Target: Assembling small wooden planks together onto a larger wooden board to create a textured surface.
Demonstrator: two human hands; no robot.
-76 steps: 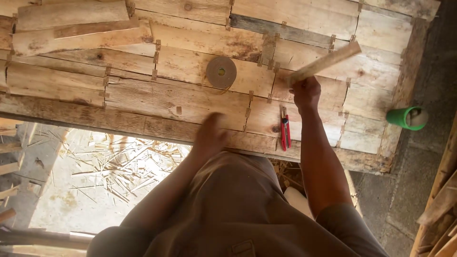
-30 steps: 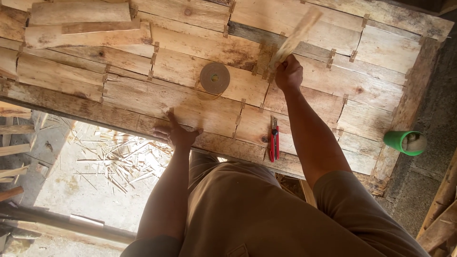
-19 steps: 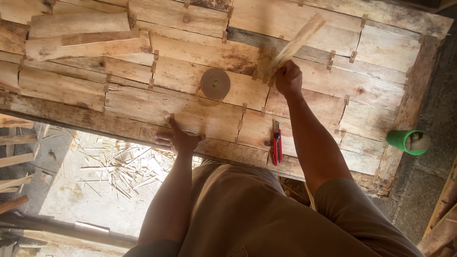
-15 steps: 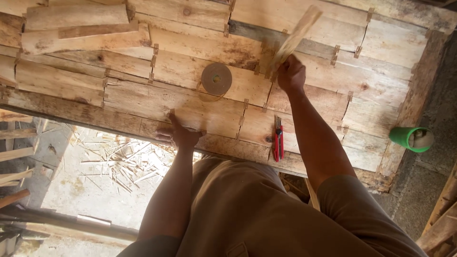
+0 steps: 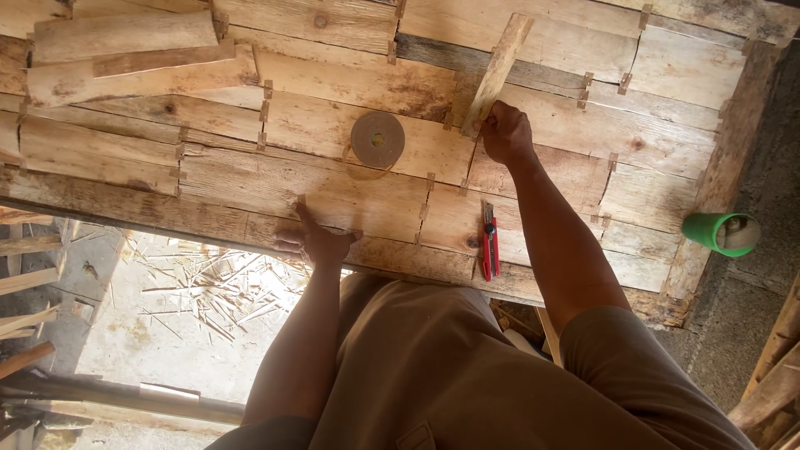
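My right hand [image 5: 505, 132] grips the near end of a short wooden stick [image 5: 498, 70] that lies slanted on the plank workbench [image 5: 208, 183]. My left hand [image 5: 315, 241] rests flat near the bench's front edge, fingers spread, holding nothing. A roll of brown tape [image 5: 377, 142] lies between the two hands, further back. A red utility knife [image 5: 489, 246] lies on the bench by my right forearm.
Loose boards [image 5: 133, 42] are stacked at the bench's back left. A green cup [image 5: 722, 233] lies on its side past the right end. Wood slivers [image 5: 208, 292] litter the concrete floor below left. More timber leans at the right edge [image 5: 775, 375].
My right hand has carried the stick from the right toward the bench's middle and turned it steeper. My left hand moved left along the front edge and settled flat.
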